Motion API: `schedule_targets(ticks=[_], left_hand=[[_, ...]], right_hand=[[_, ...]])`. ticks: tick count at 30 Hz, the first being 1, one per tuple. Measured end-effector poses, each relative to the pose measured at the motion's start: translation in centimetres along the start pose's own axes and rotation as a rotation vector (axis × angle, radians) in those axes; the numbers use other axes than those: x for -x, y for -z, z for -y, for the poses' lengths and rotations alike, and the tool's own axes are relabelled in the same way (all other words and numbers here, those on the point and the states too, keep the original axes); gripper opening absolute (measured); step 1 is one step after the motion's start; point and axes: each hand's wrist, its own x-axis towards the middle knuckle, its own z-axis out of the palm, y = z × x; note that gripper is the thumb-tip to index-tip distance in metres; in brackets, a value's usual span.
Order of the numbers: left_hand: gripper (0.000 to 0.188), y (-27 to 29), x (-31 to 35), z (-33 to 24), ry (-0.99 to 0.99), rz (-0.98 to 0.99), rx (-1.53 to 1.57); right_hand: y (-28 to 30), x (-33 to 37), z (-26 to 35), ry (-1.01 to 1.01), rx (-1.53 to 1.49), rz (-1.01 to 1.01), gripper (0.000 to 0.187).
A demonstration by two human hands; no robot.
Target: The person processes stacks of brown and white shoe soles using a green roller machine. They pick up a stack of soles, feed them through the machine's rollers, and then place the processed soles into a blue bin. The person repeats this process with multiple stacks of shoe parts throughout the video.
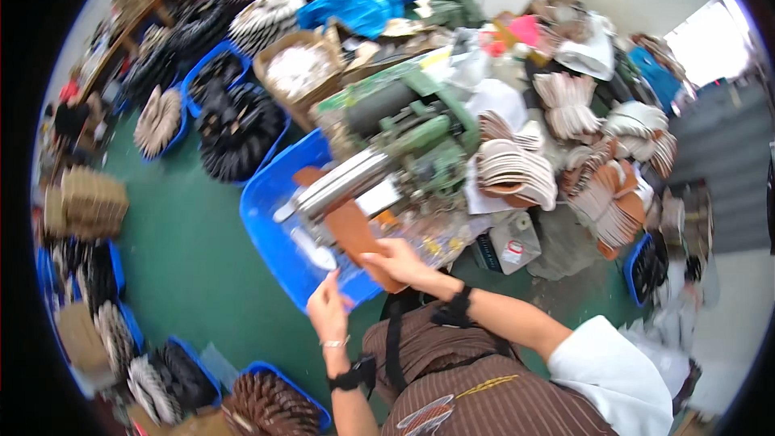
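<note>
On the near side of the green machine point(426, 136), our right hand point(401, 263) clamps its fingers on a brown strip point(352, 230) crossing behind the machine's silver cylinder point(345, 184). Our left hand point(328, 315) is left of the strip; we cannot tell whether its fingers grip.

Left grip point(328, 311) upright, right grip point(397, 262) (pinching)

A tan stack point(94, 202) is standing at the frame's left while crumpled blue sheeting point(351, 14) is lying at upper centre.
</note>
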Motion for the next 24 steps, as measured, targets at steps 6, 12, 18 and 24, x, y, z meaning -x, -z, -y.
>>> schedule_targets(ticks=[6, 12, 18, 24], left_hand=[[0.028, -0.2, 1.6, 2.2, 0.038, 0.07, -0.086], [0.031, -6.2, 2.7, 1.5, 0.062, 0.236, -0.182], [0.038, -19.1, 1.8, -1.2, 0.063, 0.559, -0.197], [0.063, -33.7, -0.5, 1.1, 0.294, 0.741, -0.05]], right_hand=[[4.8, 2.1, 0.5, 0.171, 0.34, 0.197, 0.028], [25.8, 6.7, 2.5, 0.251, 1.196, -0.442, 0.092], [38.2, 0.9, 5.2, 0.137, 1.537, -0.087, 0.135], [40.6, -3.2, 4.1, 0.266, 1.456, 0.142, 0.132]])
